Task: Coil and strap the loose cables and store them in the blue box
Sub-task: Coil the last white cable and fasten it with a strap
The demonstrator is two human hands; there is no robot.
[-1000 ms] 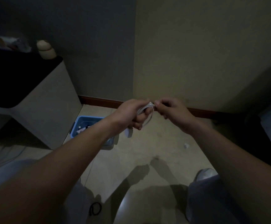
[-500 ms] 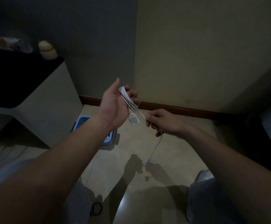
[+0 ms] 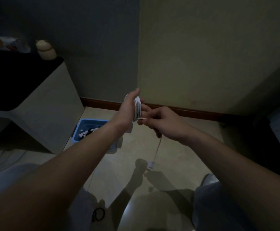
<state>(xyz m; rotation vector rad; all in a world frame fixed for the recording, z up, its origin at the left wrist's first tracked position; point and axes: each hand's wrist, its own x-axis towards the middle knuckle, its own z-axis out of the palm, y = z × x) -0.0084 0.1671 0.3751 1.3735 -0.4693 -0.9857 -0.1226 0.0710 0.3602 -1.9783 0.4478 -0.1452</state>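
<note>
At the centre of the frame the left hand [image 3: 129,108] stands edge-up, thumb pointing to the top, with a white cable [image 3: 138,108] wound in several loops around its fingers; the hand is grasping this coil. Just right of it, the right hand [image 3: 165,124] pinches the same cable between thumb and fingertips where the strand leaves the bottom of the coil. The two hands are nearly touching. From under the right hand the loose tail of the cable drops straight down toward the lower middle of the frame and ends in a small white plug [image 3: 151,165], which hangs above the floor [image 3: 177,147] and throws a shadow on the tiles.

The box [image 3: 92,122], blue, sits on the floor left of centre, partly hidden behind the left forearm. Inside it lie some bundled cables [image 3: 87,131], white and dark; the light is dim, so how many there are is hard to say. The box stands just beside the pale side of a desk [image 3: 40,107] that fills the left of the frame, its top dark. On that top, in the upper left, stands a small cream-coloured rounded object [image 3: 45,50], with some blurred items further left.

At the bottom of the frame, left of centre, a small dark loop [image 3: 98,214], perhaps a strap, lies on the floor between the person's knees. A brown skirting board [image 3: 194,112] runs along the foot of the walls behind the hands.
</note>
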